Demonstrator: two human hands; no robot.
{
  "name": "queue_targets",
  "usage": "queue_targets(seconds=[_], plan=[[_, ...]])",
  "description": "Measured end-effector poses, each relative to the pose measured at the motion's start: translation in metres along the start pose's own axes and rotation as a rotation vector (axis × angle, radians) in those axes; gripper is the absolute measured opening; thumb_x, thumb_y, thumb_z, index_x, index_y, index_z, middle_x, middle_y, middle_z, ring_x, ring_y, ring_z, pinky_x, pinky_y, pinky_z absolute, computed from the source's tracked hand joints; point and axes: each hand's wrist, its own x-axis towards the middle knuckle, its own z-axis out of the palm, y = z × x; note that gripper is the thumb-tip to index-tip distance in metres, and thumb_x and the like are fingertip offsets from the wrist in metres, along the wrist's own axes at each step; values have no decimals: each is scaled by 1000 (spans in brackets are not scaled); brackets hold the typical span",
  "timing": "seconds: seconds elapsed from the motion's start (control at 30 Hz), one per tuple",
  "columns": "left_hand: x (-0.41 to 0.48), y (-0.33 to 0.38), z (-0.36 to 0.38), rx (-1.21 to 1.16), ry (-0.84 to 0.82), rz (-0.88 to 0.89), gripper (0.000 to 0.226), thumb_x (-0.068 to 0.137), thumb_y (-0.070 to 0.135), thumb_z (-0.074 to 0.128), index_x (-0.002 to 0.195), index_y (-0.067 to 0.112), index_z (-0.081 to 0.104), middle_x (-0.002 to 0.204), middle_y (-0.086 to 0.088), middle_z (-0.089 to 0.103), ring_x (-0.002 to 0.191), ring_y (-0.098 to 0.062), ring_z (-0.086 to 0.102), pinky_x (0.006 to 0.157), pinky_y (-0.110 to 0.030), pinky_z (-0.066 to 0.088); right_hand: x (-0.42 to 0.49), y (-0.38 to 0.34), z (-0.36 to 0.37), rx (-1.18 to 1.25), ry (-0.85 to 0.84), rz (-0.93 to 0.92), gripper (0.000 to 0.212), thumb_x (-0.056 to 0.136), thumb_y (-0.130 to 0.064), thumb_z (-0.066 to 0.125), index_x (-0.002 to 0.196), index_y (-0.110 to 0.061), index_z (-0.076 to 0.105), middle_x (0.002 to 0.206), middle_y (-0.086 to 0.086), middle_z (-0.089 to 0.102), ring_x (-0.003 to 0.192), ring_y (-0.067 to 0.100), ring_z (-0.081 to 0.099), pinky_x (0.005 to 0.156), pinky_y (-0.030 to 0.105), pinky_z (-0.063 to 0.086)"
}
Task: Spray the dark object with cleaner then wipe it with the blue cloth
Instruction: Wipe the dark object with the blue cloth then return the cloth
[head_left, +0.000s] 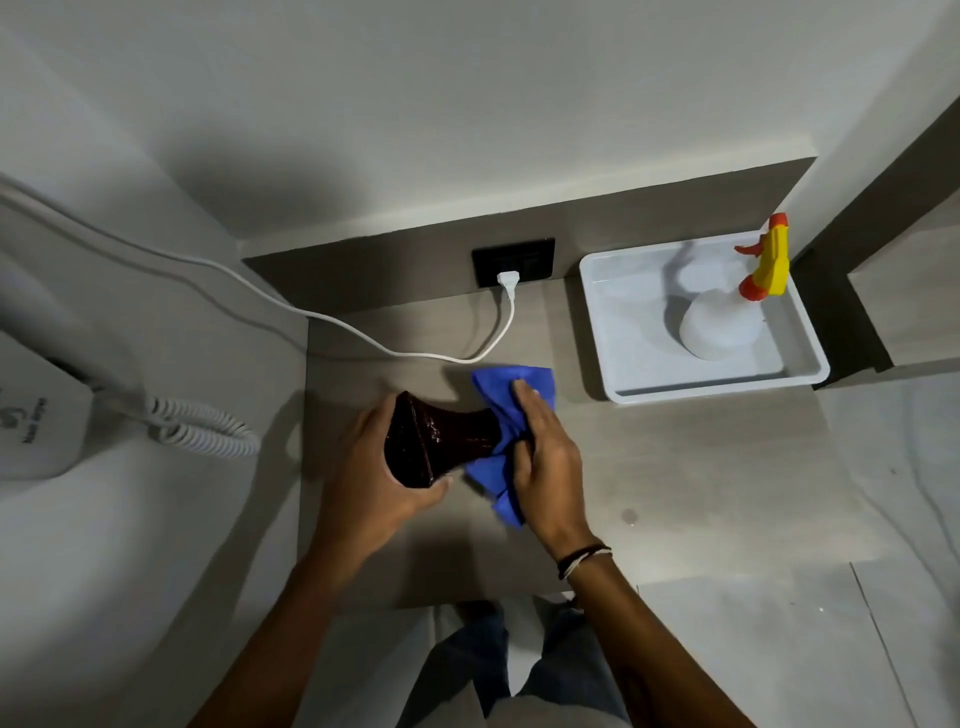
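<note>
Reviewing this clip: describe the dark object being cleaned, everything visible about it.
The dark object is a glossy, dark brown, vase-like piece with a wide flared end and a narrowing neck, its surface glistening as if wet. It is held on its side above the grey countertop. The left hand grips the flared end; the right hand wraps the blue cloth around the narrow end, hiding it.
</note>
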Motion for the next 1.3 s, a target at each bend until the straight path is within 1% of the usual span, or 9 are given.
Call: queue_targets(seconds=[0.1, 0.17, 0.3, 0.43, 0.63, 0.9, 1.03, 1.17, 1.3], plan=[[-17, 45, 24, -196, -172, -205, 84, 74, 18, 96, 147, 7, 56, 142, -18, 65, 131, -40, 65, 107, -43, 54, -22, -26, 23, -16, -147, -305, 73, 99, 18, 46, 164, -15, 37, 171, -3, 44, 152, 28, 52, 127, 21, 39], [-20, 38, 29, -163, 67, -213, 79, 84, 9, 88, 152, -3, 49, 150, -29, 57, 138, -49, 58, 111, -33, 50, -28, -16, 34, -103, -230, -451, 84, 93, 16, 50, 168, -18, 29, 179, 5, 29, 169, 25, 22, 138, 35, 18], [-11, 8, 9, -117, 47, -63, 108, 49, 29, 104, 145, 12, 56, 136, -10, 61, 122, -33, 62, 97, -38, 54, -10, 28, 6, -370, -254, -273, 91, 94, 12, 64, 171, -19, 25, 182, 1, 8, 170, 29, 2, 139, 55, 12], [-6, 20, 14, -132, 71, -37, 104, 49, 36, 97, 143, 18, 54, 131, -7, 59, 118, -30, 59, 96, -42, 56, 3, 23, 0, -276, -148, -110, 75, 95, 8, 70, 163, -5, 41, 176, 13, 27, 167, 38, 20, 134, 62, 25], [-23, 45, 31, -154, 136, -161, 74, 79, 15, 91, 144, 2, 59, 145, -21, 63, 133, -43, 62, 113, -31, 47, -31, -14, 31, -91, -220, -484, 58, 115, -11, 45, 170, -23, 29, 179, 2, 29, 168, 22, 24, 138, 41, 23], [-5, 10, 9, -125, 61, -126, 107, 56, 26, 103, 150, 6, 56, 141, -14, 60, 129, -37, 59, 101, -40, 52, 5, 2, 0, -111, -145, 13, 52, 105, -2, 57, 155, -13, 58, 169, 11, 47, 162, 34, 38, 134, 51, 31], [-20, 36, 26, -246, 118, -244, 50, 97, 9, 69, 144, -3, 58, 140, -27, 63, 130, -48, 63, 113, -43, 47, -36, -42, 48, -66, -113, -403, 50, 109, -12, 54, 159, -14, 49, 169, 7, 49, 164, 24, 36, 137, 35, 26], [-10, 8, 21, -131, -10, -155, 101, 55, 29, 104, 143, 9, 58, 140, -14, 61, 129, -36, 61, 102, -41, 52, -18, -3, 23, -188, -205, -340, 67, 101, 9, 61, 163, -7, 41, 176, 6, 32, 166, 23, 28, 135, 47, 30], [-6, 6, 13, -41, 30, -20, 111, 52, 36, 103, 149, 16, 52, 138, -4, 56, 126, -31, 59, 97, -41, 56, 3, 35, -5, -382, -301, -267, 72, 106, -17, 58, 170, -19, 27, 182, 3, 10, 171, 25, 7, 138, 56, 16]])
